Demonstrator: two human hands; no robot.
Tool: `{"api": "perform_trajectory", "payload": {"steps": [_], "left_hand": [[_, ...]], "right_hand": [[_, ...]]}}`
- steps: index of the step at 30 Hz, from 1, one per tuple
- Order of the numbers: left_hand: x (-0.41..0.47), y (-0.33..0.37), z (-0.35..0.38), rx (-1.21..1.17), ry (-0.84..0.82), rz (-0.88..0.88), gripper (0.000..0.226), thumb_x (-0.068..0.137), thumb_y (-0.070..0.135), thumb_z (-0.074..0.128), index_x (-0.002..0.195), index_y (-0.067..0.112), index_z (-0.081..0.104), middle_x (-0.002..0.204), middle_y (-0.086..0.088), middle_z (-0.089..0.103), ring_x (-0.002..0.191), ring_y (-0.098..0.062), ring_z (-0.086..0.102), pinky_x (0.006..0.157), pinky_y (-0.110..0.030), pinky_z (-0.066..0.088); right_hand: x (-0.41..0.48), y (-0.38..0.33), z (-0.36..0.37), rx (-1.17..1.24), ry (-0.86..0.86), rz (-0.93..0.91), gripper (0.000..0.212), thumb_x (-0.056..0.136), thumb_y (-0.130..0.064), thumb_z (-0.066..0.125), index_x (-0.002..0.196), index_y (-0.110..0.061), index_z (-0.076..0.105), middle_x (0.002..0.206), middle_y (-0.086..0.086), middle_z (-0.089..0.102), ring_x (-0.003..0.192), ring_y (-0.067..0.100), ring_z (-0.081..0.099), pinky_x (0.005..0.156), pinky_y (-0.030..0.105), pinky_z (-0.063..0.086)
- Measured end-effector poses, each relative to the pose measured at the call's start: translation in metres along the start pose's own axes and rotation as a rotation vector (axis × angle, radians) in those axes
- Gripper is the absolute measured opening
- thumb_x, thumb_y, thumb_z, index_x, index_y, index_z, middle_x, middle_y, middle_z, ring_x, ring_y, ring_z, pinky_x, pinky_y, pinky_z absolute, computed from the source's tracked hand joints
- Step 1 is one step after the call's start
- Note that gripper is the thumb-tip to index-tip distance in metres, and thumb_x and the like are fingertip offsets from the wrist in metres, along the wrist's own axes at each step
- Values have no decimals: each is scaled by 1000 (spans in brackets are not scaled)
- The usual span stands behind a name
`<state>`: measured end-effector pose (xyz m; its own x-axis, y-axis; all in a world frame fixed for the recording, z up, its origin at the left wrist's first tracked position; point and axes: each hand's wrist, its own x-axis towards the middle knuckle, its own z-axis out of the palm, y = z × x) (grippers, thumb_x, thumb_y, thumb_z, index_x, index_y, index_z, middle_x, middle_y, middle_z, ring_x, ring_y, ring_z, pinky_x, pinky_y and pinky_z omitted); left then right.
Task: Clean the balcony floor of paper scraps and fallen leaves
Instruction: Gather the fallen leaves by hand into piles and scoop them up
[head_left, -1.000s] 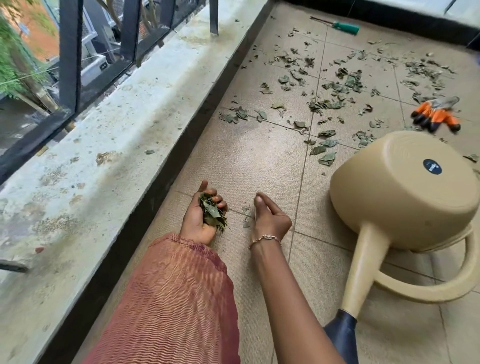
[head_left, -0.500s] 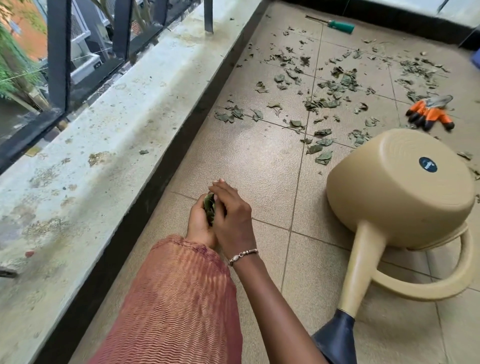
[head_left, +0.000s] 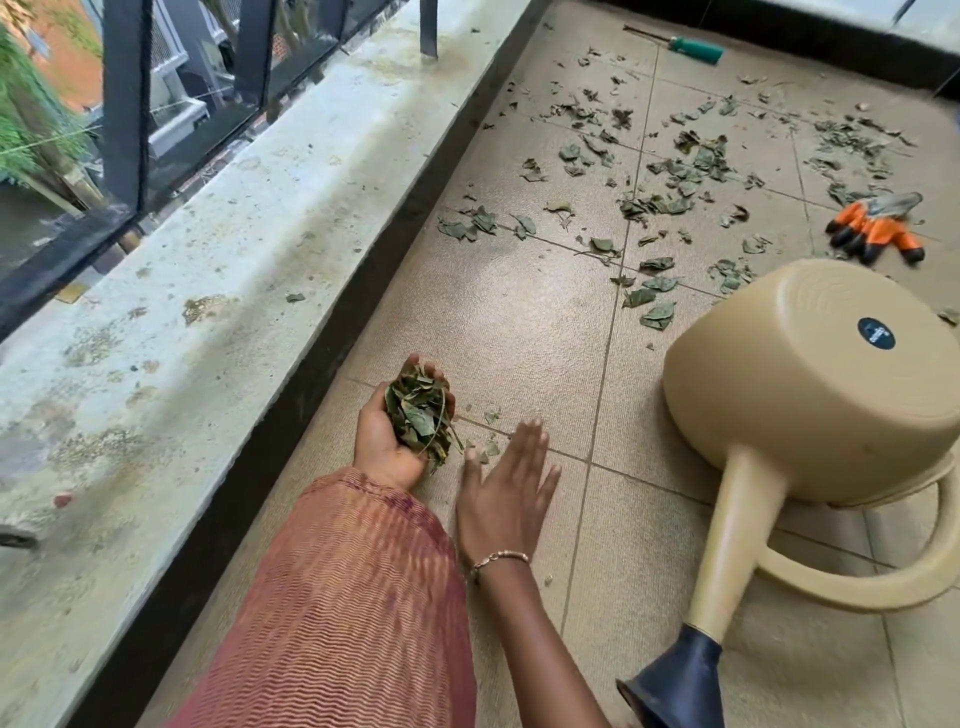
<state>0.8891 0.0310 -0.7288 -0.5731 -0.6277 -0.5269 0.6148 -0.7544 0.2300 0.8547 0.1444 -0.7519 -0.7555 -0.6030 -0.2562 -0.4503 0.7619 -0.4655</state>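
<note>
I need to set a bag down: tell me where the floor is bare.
Bare tiles lie between the black kerb and the watering can. Farther out, towards the screwdriver and orange gloves, leaves lie thick.

Beige watering can (head_left: 810, 395) tipped on its side at right, base with a round dark sticker (head_left: 876, 332) facing up, spout ending in a dark blue rose (head_left: 675, 686) pointing toward the camera. Just beyond it, orange gloves (head_left: 878, 234) with black tips, heaped together. At the far end, a green-handled screwdriver (head_left: 696, 49). To the left, a stained concrete ledge (head_left: 208, 291) under a black railing (head_left: 124, 104).
</note>
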Motion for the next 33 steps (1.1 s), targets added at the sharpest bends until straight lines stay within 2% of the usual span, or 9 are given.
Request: {"api": "perform_trajectory", "payload": {"steps": [2,11,14,18,21,23,27,29,33], "left_hand": [[-1,3,-1,-5,-9,6,27,91,12,36,92,9,63,69,-6,67,56,-16,66,53,-24,55],[-1,18,-5,-31,-5,62,30,73,15,45,66,8,74,69,-5,67,57,-16,66,54,-24,56],[-3,17,-3,-37,-1,56,28,71,14,46,69,7,73,69,-5,67,56,-16,66,53,-23,56],[-4,12,-1,-47,-1,44,25,71,14,46,78,7,68,69,-5,66,55,-16,65,52,-24,55],[-3,9,-1,-32,3,32,25,71,14,47,69,7,71,68,-5,66,54,-16,64,51,-23,55],[-2,8,-2,-23,8,24,23,71,13,47,74,7,68,69,-5,65,55,-16,64,51,-23,54],[2,6,-4,-12,-4,4,20,72,14,47,83,10,62,70,-4,65,56,-15,64,52,-23,54],[3,6,-4,1,-14,-5,20,72,14,47,87,12,59,69,-4,65,56,-15,64,52,-23,54],[3,4,-4,-10,-27,-13,17,67,12,55,83,10,63,70,-5,65,57,-16,64,52,-24,54]], "right_hand": [[6,-6,4,-166,-11,-87,91,64,-67,-31,137,-12,-31,146,3,-35,135,15,-32,106,36,-29],[38,-16,5,-213,-115,-483,72,78,-46,-19,146,-24,-8,156,-6,-8,138,4,-16,111,23,-16],[25,-11,-1,-145,-134,-500,50,100,-26,3,149,-18,5,157,-4,-1,143,7,-5,109,15,-13],[6,1,-1,-65,-73,-435,53,97,7,30,147,-7,20,156,4,14,143,12,13,107,9,-1],[0,2,5,-54,171,-453,45,60,17,73,102,3,68,108,14,67,97,24,67,82,21,52],[-3,-1,-1,-128,183,-462,41,39,12,87,73,-4,70,77,4,67,66,15,65,51,15,51],[-6,-16,-17,-187,181,-432,44,20,13,87,48,-8,60,57,1,57,53,13,56,38,14,38],[-9,-22,-22,-202,131,-406,40,27,18,85,52,-3,61,62,6,60,61,17,59,42,16,43],[-4,-26,-32,-286,-61,-372,27,84,17,50,102,0,61,113,14,55,109,24,47,82,25,45]]}}
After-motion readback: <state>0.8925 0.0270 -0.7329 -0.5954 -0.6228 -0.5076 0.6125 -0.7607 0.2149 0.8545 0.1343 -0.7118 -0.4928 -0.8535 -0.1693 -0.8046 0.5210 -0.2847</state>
